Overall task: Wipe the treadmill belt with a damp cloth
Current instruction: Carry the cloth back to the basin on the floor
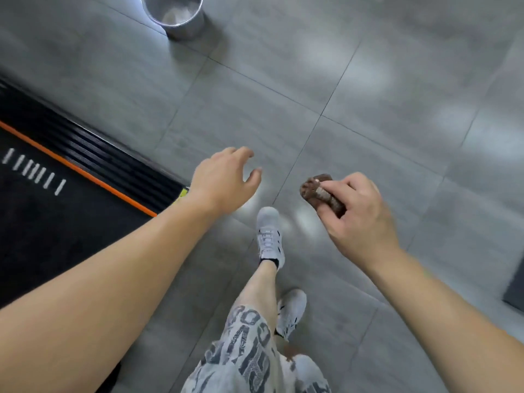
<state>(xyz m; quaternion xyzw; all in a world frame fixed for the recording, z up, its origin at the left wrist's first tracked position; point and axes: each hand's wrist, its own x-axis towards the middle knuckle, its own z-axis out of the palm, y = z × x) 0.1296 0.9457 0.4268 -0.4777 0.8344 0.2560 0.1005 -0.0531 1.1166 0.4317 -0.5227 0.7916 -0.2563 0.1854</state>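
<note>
Floor: Grey tiles (368, 95) with thin joints and soft glare fill most of the view. A metal bucket (175, 15) stands on them at the far edge, well apart from the person.
Treadmill: It lies at the left. Its black belt (42, 236) carries a row of white marks (34, 171), with an orange stripe (85, 171) along the edge and a ribbed side rail (93, 148) between stripe and floor.
Cloth: The brown cloth (317, 191), wadded into a small lump, hangs over the floor to the right of the treadmill, not touching the belt.
Right hand: The right hand (357, 217) has fingers and thumb curled round the cloth. Part of the wad is hidden in the grip and one end pokes out past the fingertips.
Left hand: The left hand (224, 180) holds nothing. Its fingers are spread and relaxed above the floor, just past the treadmill's corner.
Person: White sneakers (269, 236) and patterned shorts (249, 350) show, with one foot ahead of the other on the tiles.
Handling: The cloth looks soft, light and limp. Whether it is wet cannot be told. Bunched like this it would meet the belt with only a small face, so it probably wants opening into a flat pad, pressed from above under a spread palm. A damp fabric may drag on the matt belt.
Stage: Wiping seems not under way, and the cloth must first reach the belt.
</note>
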